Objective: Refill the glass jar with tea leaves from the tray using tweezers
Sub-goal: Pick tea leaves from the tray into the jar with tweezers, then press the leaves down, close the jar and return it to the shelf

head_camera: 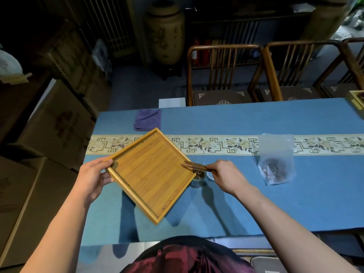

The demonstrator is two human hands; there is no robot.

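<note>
the left hand (94, 174) gripped the bamboo tray (151, 174) by its left corner, holding it up off the surface (236, 203) with the opposite corner right over the glass jar (198, 179). the right hand (222, 174) was closed on the tweezers (194, 166), which pointed left across that corner. the tray looked nearly bare, so i'd guess the last leaves just needed sweeping rightward off the corner into the jar.

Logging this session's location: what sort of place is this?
Probably a tea shop or tea room with a storage corner. A long table has a blue cloth and floral runner, wooden chairs stand behind it, a big ceramic jar is on the floor, and cardboard boxes are stacked alongside.
</note>
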